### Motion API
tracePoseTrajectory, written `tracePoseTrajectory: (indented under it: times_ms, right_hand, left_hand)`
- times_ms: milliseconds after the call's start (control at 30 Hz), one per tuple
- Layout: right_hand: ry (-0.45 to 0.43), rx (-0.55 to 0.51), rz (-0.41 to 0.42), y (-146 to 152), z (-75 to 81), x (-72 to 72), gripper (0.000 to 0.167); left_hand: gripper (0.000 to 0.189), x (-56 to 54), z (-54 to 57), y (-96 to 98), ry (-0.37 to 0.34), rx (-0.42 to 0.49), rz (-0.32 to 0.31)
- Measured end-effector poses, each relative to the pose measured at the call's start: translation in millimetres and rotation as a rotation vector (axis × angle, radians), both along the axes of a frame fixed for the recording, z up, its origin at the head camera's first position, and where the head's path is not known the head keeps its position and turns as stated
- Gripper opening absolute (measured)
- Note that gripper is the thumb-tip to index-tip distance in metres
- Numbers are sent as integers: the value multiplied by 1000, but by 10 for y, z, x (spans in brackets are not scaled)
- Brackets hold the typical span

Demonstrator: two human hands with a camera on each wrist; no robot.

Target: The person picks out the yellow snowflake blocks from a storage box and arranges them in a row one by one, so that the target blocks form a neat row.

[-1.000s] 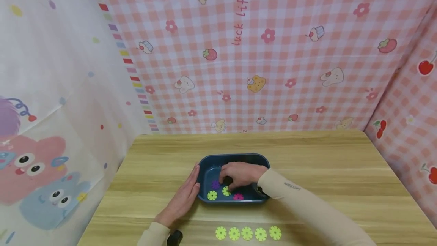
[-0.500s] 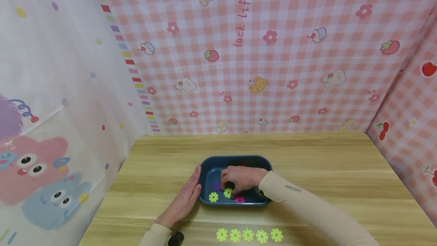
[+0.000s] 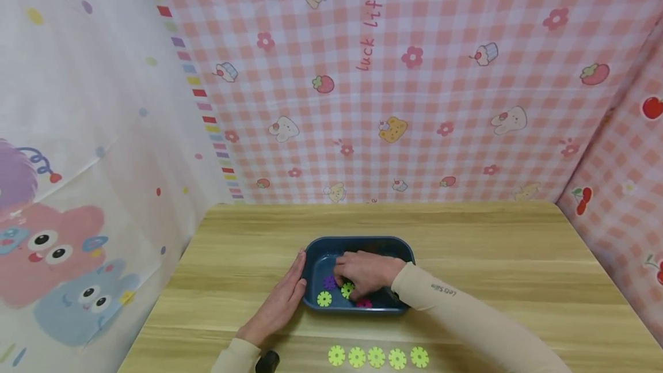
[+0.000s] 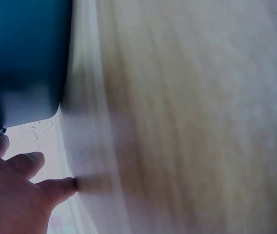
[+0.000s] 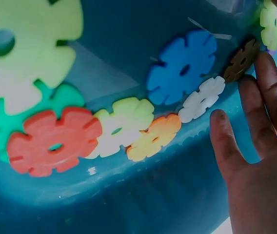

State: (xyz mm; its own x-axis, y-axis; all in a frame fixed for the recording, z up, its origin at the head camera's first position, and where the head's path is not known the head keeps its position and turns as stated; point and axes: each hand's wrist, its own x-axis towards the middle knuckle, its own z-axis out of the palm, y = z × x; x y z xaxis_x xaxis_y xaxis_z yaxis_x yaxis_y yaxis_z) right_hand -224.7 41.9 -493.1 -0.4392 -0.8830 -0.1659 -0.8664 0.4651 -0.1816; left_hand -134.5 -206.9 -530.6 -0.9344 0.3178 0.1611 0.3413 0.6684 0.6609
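A dark blue tub (image 3: 357, 311) stands on the table with notched plastic discs in it. My left hand (image 3: 277, 304) rests with straight fingers against the tub's left side; its fingers also show by the tub in the left wrist view. My right hand (image 3: 370, 272) reaches into the tub, with a yellow-green notched disc (image 3: 347, 289) pinched between thumb and fingers. Around it lie another yellow-green disc (image 3: 324, 299), a purple disc (image 3: 329, 282) and a magenta disc (image 3: 364, 303). The right wrist view shows blue (image 5: 182, 68), brown (image 5: 242, 59), white (image 5: 203, 99) and red discs (image 5: 55, 141).
In front of the tub, a row of several yellow-green discs (image 3: 376, 357) lies on the wooden table (image 3: 481, 252). Patterned cloth (image 3: 440, 85) hangs behind and at both sides. A black object (image 3: 267, 361) sits by the left wrist.
My right thumb and fingers have closed in on the yellow-green disc, which has shifted slightly. A black disc seen under the hand is now hidden. My left hand stays at the tub's side.
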Motion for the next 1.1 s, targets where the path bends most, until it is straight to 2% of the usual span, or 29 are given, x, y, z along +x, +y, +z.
tracePoseTrajectory:
  times_ms: [267, 500, 700, 900, 1100]
  right_hand:
    - [26, -12, 5, 24, 12, -11, 22]
    - [-113, -87, -21, 69, 66, -73, 14]
    - [-150, -146, 5, 117, 154, -130, 13]
    - [-177, -177, -19, 194, 303, -163, 13]
    - [-205, -245, -49, 315, 510, -144, 15]
  left_hand:
    - [58, 3, -13, -4, 7, -4, -3]
    - [58, 11, -5, -5, 9, -2, -7]
    - [57, -7, -12, -3, 26, 1, -14]
    - [57, -15, -20, 0, 44, 9, -19]
    - [57, -7, -26, -9, 24, -4, -9]
